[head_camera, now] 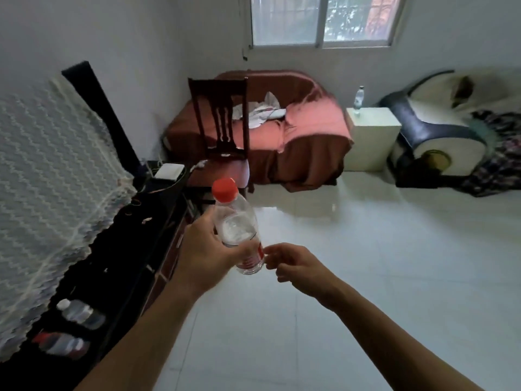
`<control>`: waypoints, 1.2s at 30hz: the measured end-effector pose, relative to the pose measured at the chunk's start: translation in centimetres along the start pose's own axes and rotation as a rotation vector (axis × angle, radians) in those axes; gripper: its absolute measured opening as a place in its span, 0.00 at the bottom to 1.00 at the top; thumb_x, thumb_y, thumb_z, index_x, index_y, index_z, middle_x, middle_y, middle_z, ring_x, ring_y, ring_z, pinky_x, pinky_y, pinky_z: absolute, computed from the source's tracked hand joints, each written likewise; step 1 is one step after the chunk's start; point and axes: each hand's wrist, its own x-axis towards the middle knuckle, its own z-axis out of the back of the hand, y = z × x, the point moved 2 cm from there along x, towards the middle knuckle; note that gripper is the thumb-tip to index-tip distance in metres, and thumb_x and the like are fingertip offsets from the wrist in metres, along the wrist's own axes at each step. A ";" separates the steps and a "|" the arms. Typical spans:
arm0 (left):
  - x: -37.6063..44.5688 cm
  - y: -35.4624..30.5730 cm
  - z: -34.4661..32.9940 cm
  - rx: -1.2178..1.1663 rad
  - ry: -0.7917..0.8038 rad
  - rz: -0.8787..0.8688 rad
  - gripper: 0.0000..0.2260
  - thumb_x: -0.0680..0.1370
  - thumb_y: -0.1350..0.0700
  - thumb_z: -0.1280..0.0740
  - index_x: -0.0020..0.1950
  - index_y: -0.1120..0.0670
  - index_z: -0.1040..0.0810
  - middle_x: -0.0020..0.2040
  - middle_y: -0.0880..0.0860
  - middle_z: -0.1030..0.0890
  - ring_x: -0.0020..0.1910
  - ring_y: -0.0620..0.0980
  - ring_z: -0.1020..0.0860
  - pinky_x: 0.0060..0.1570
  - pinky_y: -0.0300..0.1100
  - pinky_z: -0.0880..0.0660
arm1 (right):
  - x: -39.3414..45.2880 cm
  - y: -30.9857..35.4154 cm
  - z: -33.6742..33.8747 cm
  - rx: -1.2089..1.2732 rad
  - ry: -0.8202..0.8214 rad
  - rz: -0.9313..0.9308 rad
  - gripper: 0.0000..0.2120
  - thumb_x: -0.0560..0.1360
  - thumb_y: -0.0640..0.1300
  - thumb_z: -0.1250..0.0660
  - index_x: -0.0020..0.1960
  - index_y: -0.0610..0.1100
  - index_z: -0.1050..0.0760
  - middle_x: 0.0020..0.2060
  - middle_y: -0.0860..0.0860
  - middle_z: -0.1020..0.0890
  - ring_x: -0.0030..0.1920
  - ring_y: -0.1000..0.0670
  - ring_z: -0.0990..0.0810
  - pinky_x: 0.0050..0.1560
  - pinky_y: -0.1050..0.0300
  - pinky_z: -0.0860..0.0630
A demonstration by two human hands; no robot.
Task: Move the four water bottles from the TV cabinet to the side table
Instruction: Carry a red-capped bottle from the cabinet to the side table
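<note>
1 red-capped water bottle (236,230) held mid-air, left hand (208,255) grip wrapped round it | right hand (293,266) fingers loosely curled beside its base, holding nothing | 2 bottles (80,313) lying on TV cabinet (158,210) | 1 bottle (358,98) upright on side table surface (372,119)

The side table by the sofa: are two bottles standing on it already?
No, only one bottle stands on the side table; another, the red-capped bottle, is in the left hand.

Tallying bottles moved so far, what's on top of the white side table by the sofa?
One clear water bottle stands upright on the side table, near its back left corner. Nothing else shows on top.
</note>
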 end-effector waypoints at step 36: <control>41.4 -14.6 -43.2 -0.227 0.441 -0.339 0.26 0.59 0.48 0.18 0.55 0.50 0.19 0.47 0.46 0.16 0.44 0.45 0.18 0.45 0.40 0.19 | 16.6 -4.6 46.9 0.355 -0.715 -0.122 0.20 0.69 0.38 0.37 0.61 0.43 0.21 0.57 0.46 0.16 0.56 0.48 0.16 0.57 0.47 0.21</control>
